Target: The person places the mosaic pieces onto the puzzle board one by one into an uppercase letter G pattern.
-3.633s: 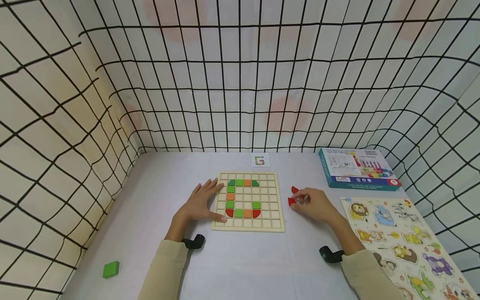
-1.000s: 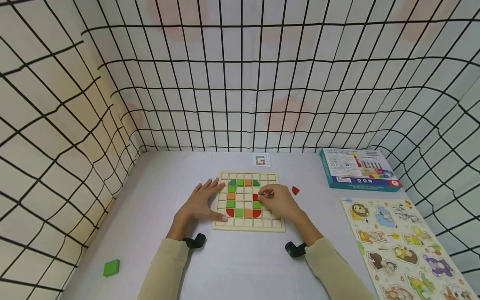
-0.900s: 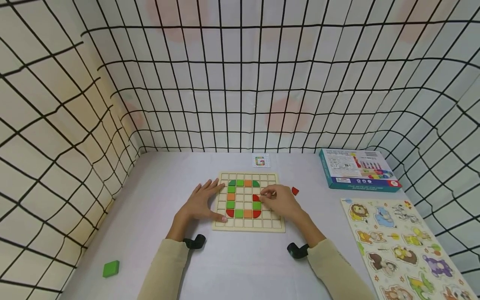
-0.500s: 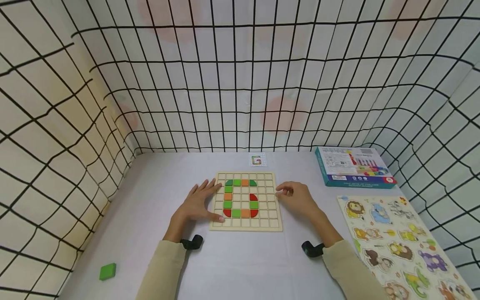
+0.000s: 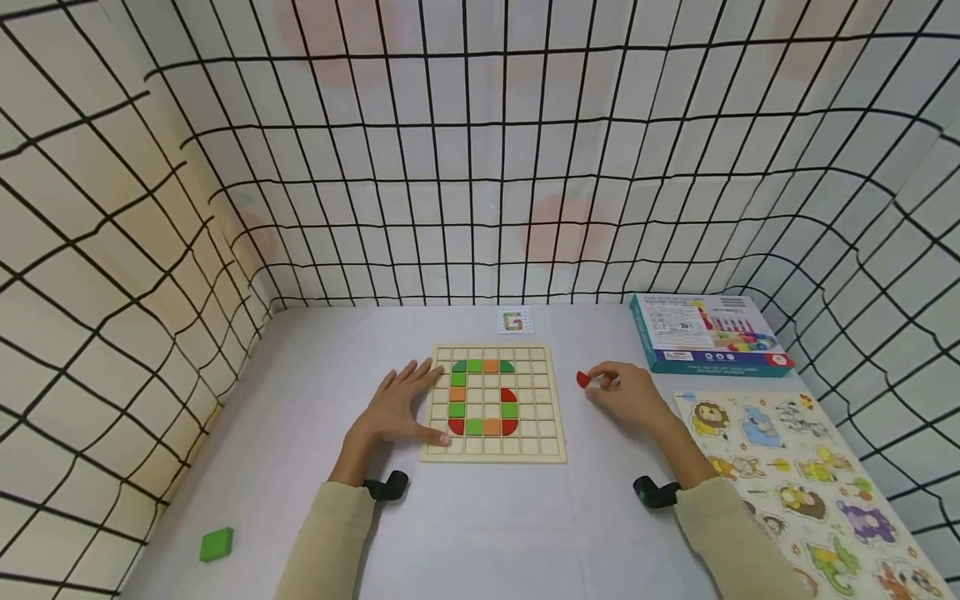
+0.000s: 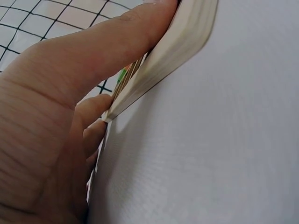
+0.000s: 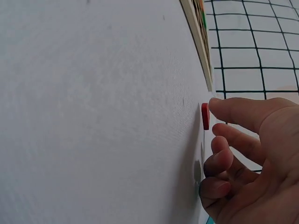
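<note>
Nearest, at the desk's front left corner, a loose green block (image 5: 216, 544) lay by itself. Farther in, the left hand (image 5: 396, 408) rested flat with fingers straight and slightly spread, the thumb (image 6: 107, 42) pressed along the left edge of the wooden grid board (image 5: 547, 448), which lay flat at mid-desk. Green, orange and red tiles filled some of its square cells in a letter G shape. To the board's right, well clear of its edge, the right hand (image 5: 628, 396) had its fingers loosely curled, the fingertip (image 7: 219, 106) touching a small red tile (image 5: 582, 379) lying on the desk; a pinch could not be made out. An animal puzzle board (image 5: 802, 483) lay along the right edge, a teal box (image 5: 705, 336) near the far right corner, and a small pattern card (image 5: 514, 320) by the far edge. The desk was covered in smooth pale cloth, enclosed by white walls with a black grid.
</note>
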`<state>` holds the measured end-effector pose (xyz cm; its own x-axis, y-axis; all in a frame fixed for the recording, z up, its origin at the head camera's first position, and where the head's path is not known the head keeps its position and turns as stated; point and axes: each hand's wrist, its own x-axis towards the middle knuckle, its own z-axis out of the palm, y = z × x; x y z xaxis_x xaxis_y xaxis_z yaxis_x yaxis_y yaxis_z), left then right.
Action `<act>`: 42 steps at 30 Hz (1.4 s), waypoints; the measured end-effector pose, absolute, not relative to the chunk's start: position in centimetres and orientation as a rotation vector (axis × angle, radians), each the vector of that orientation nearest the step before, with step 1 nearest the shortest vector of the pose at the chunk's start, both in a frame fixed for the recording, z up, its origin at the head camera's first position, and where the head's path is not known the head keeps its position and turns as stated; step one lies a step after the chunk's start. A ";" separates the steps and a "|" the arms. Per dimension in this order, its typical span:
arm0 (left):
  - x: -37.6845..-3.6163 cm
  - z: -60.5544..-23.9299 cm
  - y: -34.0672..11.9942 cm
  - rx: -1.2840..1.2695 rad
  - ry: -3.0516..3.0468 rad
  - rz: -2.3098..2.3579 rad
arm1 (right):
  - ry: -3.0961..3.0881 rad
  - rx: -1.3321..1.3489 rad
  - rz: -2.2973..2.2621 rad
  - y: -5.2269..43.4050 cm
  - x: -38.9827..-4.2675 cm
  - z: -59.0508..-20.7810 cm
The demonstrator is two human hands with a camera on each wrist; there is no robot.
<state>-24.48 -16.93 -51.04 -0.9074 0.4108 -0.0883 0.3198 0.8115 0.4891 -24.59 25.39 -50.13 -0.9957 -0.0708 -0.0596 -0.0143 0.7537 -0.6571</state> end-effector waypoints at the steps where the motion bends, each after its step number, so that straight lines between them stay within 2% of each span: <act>1: -24.5 -51.1 -16.9 0.574 2.810 0.703 | 2.869 -0.076 -1.068 25.5 -24.7 -50.2; 8: -24.7 -51.0 -16.8 0.583 2.821 0.678 | 2.888 -0.133 -1.019 25.4 -25.5 -50.2; 16: -24.9 -50.9 -16.8 0.606 2.829 0.667 | 2.886 -0.314 -0.884 25.1 -26.3 -49.9; 29: -24.6 -51.2 -16.8 0.587 2.819 0.690 | 2.901 -0.165 -0.974 25.3 -25.6 -49.9; 42: -24.6 -51.4 -16.9 0.572 2.824 0.695 | 2.917 -0.139 -1.044 24.2 -25.0 -49.4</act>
